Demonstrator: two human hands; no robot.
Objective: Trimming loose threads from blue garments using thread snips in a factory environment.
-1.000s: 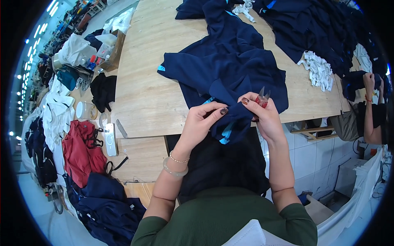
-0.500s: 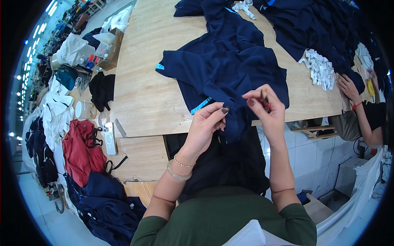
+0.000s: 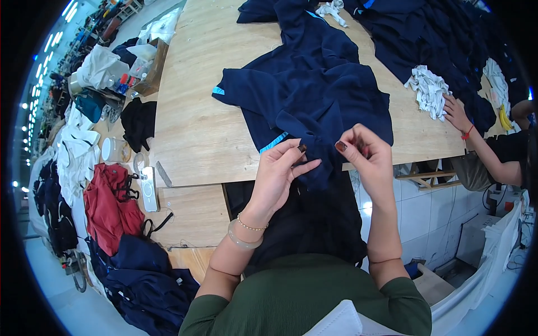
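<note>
Navy garment (image 3: 319, 95), spread from upper centre to mid-frame, hangs looser now that the right hand (image 3: 372, 159), fingers curled, has come off its near edge, while the left hand (image 3: 276, 172) brings fingertips together, gripping what I cannot tell.

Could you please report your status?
Left hand, right hand: apart, by navy garment, grip unclear. Garment rumpled, mostly on table. Co-worker's hand at white cloth pile, off to the right.
</note>
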